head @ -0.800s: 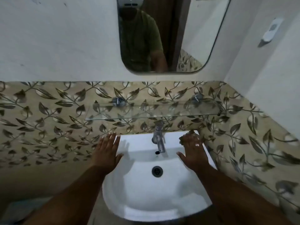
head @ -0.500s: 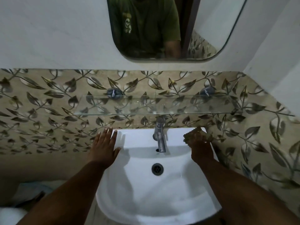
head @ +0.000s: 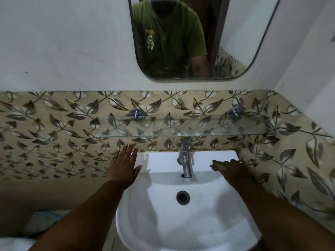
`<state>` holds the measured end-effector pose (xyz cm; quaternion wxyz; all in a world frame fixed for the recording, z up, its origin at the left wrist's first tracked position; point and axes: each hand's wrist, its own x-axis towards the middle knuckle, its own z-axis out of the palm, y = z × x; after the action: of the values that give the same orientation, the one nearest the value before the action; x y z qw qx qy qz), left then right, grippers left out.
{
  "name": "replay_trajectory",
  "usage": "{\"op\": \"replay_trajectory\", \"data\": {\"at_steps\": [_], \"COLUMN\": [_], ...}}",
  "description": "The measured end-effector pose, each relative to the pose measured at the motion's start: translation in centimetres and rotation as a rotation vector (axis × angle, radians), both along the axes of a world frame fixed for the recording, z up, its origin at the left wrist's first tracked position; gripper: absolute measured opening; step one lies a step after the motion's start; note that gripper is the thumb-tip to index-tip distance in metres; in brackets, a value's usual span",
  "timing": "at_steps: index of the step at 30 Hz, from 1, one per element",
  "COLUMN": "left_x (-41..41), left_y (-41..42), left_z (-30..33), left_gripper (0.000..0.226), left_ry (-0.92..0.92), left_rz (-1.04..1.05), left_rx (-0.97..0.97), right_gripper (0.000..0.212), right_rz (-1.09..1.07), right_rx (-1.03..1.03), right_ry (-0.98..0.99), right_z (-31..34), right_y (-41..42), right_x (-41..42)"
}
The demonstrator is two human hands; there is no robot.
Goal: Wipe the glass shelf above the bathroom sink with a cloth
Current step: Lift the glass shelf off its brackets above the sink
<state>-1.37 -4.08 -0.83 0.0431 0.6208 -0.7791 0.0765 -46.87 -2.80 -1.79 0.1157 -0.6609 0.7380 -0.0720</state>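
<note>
A clear glass shelf (head: 181,130) hangs on two metal brackets against the leaf-patterned tiles, above the white sink (head: 181,214). Small droplets or specks dot its middle. My left hand (head: 125,164) lies flat with fingers spread on the sink's back left corner. My right hand (head: 233,169) rests on the sink's back right ledge, closed over a brownish cloth (head: 217,166) whose edge sticks out to the left of my fingers. Both hands are below the shelf and apart from it.
A chrome tap (head: 185,158) stands between my hands, just under the shelf's front edge. A rounded mirror (head: 235,33) hangs above and reflects a person in a green shirt. A side wall closes in on the right. The drain (head: 183,196) sits mid-basin.
The view has tilted and shifted slightly. My right hand has closed over the cloth on the right ledge and moved a little back. My left hand stays flat on the left corner.
</note>
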Motion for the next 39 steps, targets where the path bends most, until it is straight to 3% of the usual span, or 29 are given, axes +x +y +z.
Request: {"op": "replay_trajectory", "data": {"at_steps": [3,5,10,16,20,25,31,34,39], "left_x": [0.5,0.9,2.0,4.0,5.4,5.4,4.4,3.8,3.6], "left_y": [0.7,1.2,3.4,6.4,6.6,5.8,4.2,3.4,1.9], "left_z": [2.4,4.1,7.5,11.6,14.6,16.6,16.0,15.7,15.3], "left_gripper": [0.074,0.074,0.071,0.07,0.074,0.077,0.08,0.084,0.087], "left_ry": [-0.014,-0.028,-0.044,-0.081,-0.091,-0.094,-0.074,-0.055,-0.041], "left_rz": [-0.031,-0.046,-0.129,-0.203,-0.128,-0.052,-0.018,-0.023,-0.007], "left_rx": [-0.011,-0.019,-0.061,-0.143,-0.222,-0.223,-0.134,-0.131,-0.104], "right_gripper": [0.016,0.008,0.011,0.022,0.028,0.044,0.059,0.058,0.048], "right_rz": [-0.023,0.031,0.279,0.383,0.41,0.323,0.174,0.138,0.146], "right_rx": [-0.11,-0.143,-0.092,-0.363,-0.551,-0.595,-0.559,-0.48,-0.46], "right_ry": [0.115,0.167,0.039,0.174,0.158,0.044,-0.442,-0.523,-0.496], "right_z": [-6.4,-2.5,5.8,14.8,19.9,24.7,26.6,26.6,27.4], "right_y": [-0.9,0.8,4.3,6.9,7.3,6.0,2.7,1.5,-0.5], "right_x": [-2.3,0.2,5.3,12.2,15.5,18.9,22.4,23.7,26.3]}}
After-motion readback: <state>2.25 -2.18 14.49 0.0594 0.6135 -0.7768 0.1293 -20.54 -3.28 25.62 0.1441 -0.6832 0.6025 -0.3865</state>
